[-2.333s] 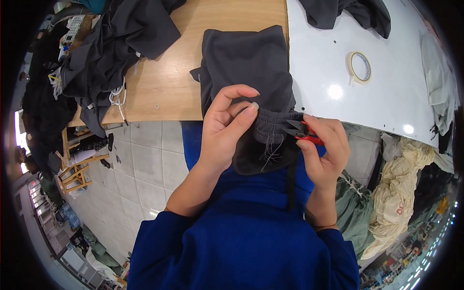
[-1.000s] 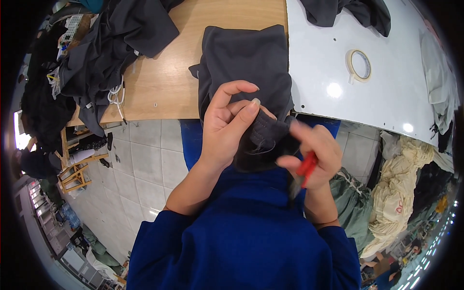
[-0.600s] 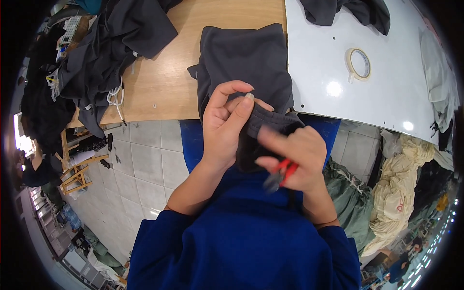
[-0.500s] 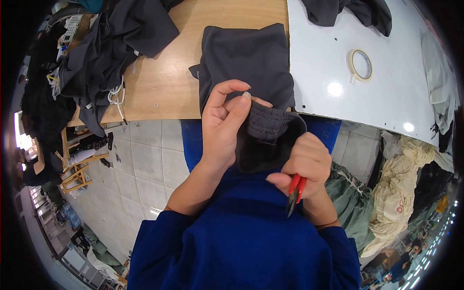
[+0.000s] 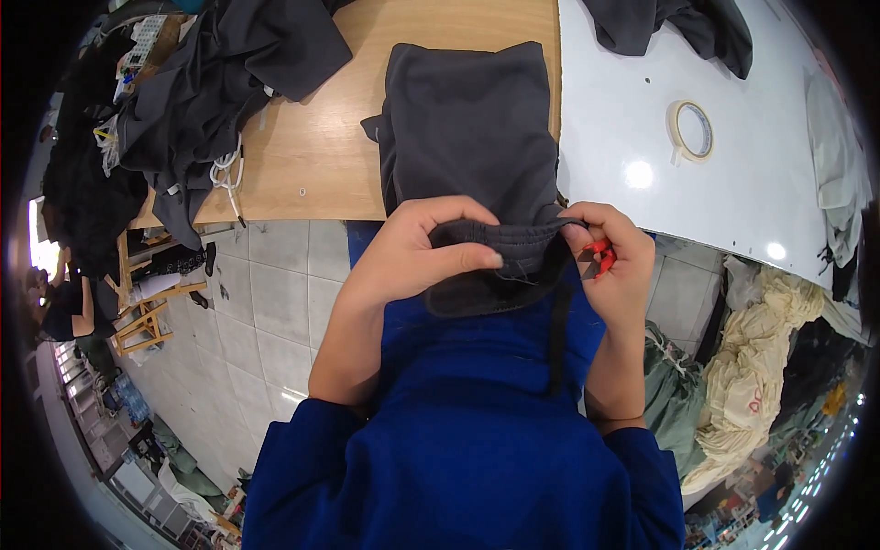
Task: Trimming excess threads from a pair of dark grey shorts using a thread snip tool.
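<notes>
A dark grey garment (image 5: 467,119) lies folded on the wooden table, and its gathered, stitched elastic band (image 5: 527,240) hangs over the front edge toward me. My left hand (image 5: 426,247) pinches that band, the thumb in front and the fingers behind. At the band's other end my right hand (image 5: 614,252) grips the edge between thumb and fingers. Red-handled snips (image 5: 600,259) are tucked in the same right palm; their blades are mostly hidden. Loose thread ends (image 5: 522,275) show on the band near my left thumb. A dark narrow strip (image 5: 559,344) hangs below the band.
More dark grey garments with a white cord (image 5: 225,174) are heaped at the table's left. On the white tabletop (image 5: 605,128) to the right lie a tape roll (image 5: 689,131) and dark cloth (image 5: 674,27). Cream cloth (image 5: 747,376) and a green sack (image 5: 674,394) stand at lower right.
My right hand has moved up and left to take the band's edge; the snips' blades no longer point out below it. My left hand has come down, its thumb now over the band.
</notes>
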A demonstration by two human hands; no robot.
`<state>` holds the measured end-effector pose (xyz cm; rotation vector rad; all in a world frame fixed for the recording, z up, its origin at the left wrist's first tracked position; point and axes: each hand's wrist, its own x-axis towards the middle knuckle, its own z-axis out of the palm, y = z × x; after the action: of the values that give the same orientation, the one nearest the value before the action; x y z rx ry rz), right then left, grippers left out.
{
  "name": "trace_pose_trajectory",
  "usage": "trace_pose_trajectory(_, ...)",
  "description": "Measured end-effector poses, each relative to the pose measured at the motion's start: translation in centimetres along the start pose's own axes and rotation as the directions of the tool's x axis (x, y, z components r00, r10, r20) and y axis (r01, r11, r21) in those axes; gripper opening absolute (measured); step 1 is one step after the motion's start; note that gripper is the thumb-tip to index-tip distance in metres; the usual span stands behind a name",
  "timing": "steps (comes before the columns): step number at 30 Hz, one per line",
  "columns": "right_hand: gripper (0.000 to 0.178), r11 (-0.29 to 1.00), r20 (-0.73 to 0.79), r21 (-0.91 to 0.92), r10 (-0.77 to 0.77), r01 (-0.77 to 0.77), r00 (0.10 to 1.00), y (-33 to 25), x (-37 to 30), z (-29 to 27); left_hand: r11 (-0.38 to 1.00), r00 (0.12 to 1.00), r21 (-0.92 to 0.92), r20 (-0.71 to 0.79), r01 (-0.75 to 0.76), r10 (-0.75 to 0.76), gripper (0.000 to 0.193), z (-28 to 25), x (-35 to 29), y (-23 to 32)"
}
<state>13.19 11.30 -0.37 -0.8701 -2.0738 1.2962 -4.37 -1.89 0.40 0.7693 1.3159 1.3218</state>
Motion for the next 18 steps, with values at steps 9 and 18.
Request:
trace_pose_trajectory(9,0.029,0.936,-0.052,0.352,-0.001,0.019,0.999,-0.6,-0.7,-0.2,0.941,0.985,-0.338,-0.154,0.025,-0.081,0.013,1.1,0.7,0.1)
trace_pose_trajectory(18,0.029,0.948,-0.025,-0.087,-0.310,0.307,0.950,-0.4,-0.4,-0.2,0.913,0.983,-0.408,-0.176,-0.021,-0.056,0.014,1.1,0.8,-0.1)
